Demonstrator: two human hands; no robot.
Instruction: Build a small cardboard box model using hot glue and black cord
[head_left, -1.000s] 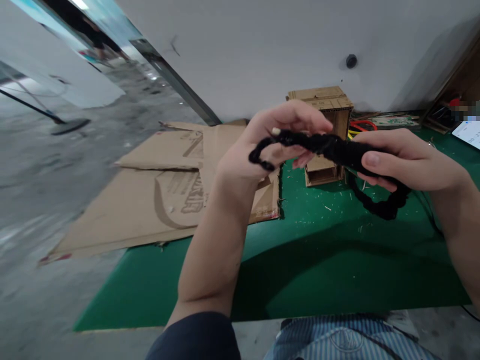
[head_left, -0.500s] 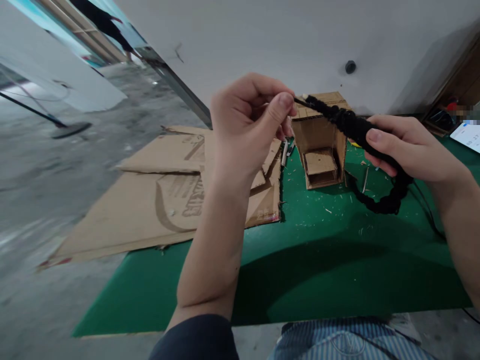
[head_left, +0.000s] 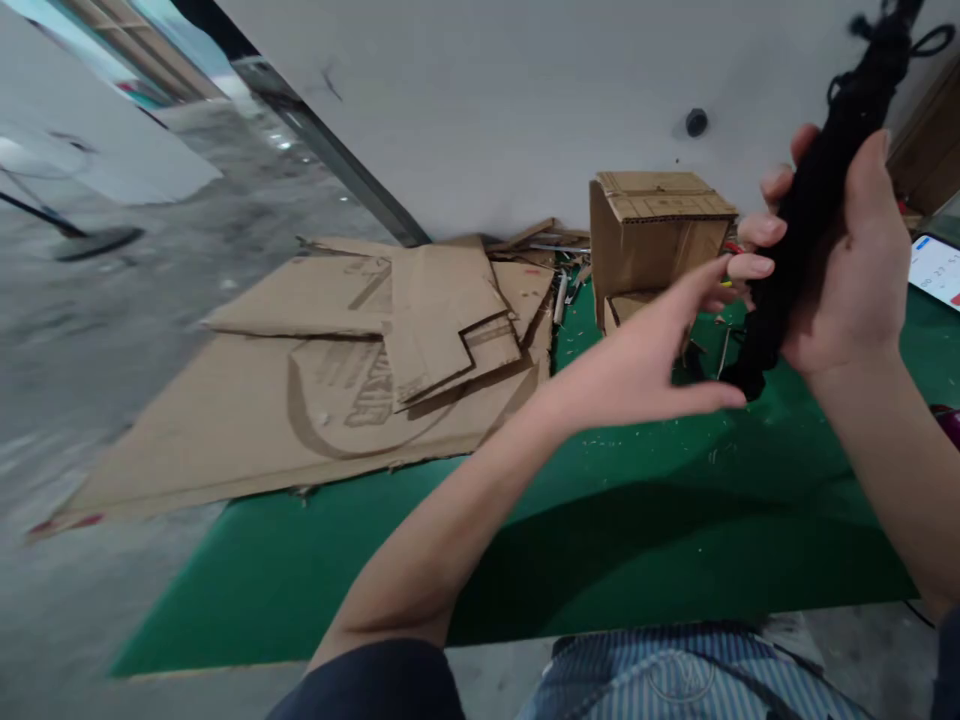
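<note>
A long, lumpy bundle of black cord (head_left: 806, 225) stands tilted in my right hand (head_left: 862, 250), whose fingers wrap around its middle. Thin loops stick out at its upper end, near the top right corner. My left hand (head_left: 660, 350) is just left of the bundle, thumb stretched toward the lower end and apart from the fingers. Its thumb tip is at or very near that end; whether it touches, I cannot tell. The left fingertips are partly hidden by the right hand's fingers. Behind my left hand stands a small cardboard box-like structure (head_left: 660, 195), its lower part covered.
Cut cardboard sheets (head_left: 337, 400) lie on the green table (head_left: 300, 580) and overhang its left edge. A pen-like white tool (head_left: 560, 298) and scraps lie by the wall (head_left: 525, 110). A phone (head_left: 934, 270) rests at the right.
My left hand has let go of the thin cord end and moved down and right. My right hand has raised and turned the bundle more upright. The view has shifted slightly.
</note>
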